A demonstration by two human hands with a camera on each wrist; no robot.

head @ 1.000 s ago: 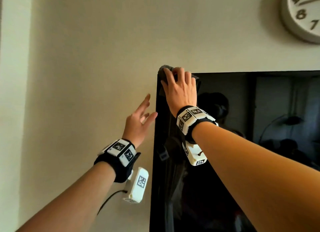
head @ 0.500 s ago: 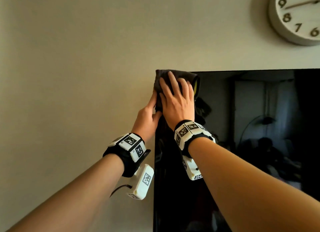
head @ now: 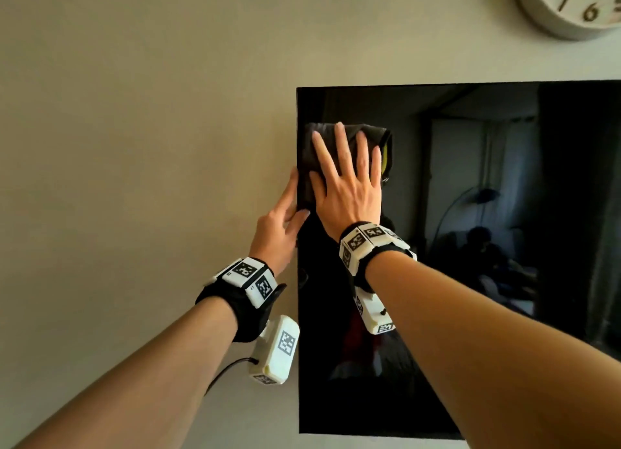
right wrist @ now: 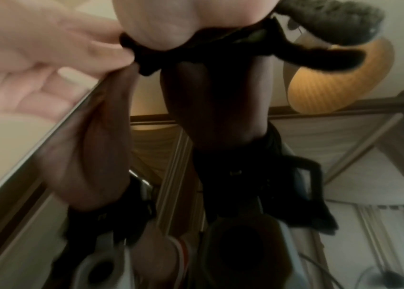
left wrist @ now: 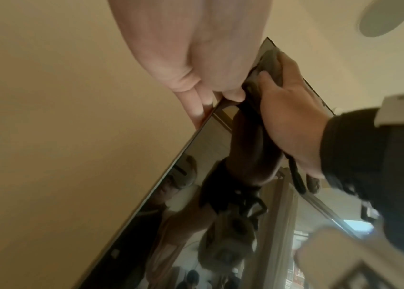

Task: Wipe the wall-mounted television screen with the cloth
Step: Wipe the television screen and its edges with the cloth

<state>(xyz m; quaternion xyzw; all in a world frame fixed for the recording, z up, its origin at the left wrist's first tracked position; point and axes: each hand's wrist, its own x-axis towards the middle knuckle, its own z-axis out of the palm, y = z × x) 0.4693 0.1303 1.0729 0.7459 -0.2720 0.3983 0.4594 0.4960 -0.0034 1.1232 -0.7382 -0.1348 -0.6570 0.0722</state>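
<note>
The black wall-mounted television [head: 470,247] fills the right half of the head view. A dark grey folded cloth [head: 307,159] lies against the screen just below its upper left corner. My right hand [head: 346,176] presses flat on the cloth with straight, spread fingers. My left hand [head: 285,213] holds the television's left edge, thumb on the front and fingers behind. The left wrist view shows the cloth [left wrist: 270,60] under the right hand [left wrist: 292,117]. In the right wrist view the cloth [right wrist: 332,21] bulges past my palm, and the left hand's fingertips [right wrist: 112,45] touch its near edge.
A round white wall clock [head: 571,8] hangs above the television at the upper right. Bare beige wall [head: 151,146] lies to the left of the screen. The glossy screen mirrors a room with a floor lamp.
My right hand has slid the cloth down from the television's top left corner. The left hand has come off the wall and taken hold of the television's left edge.
</note>
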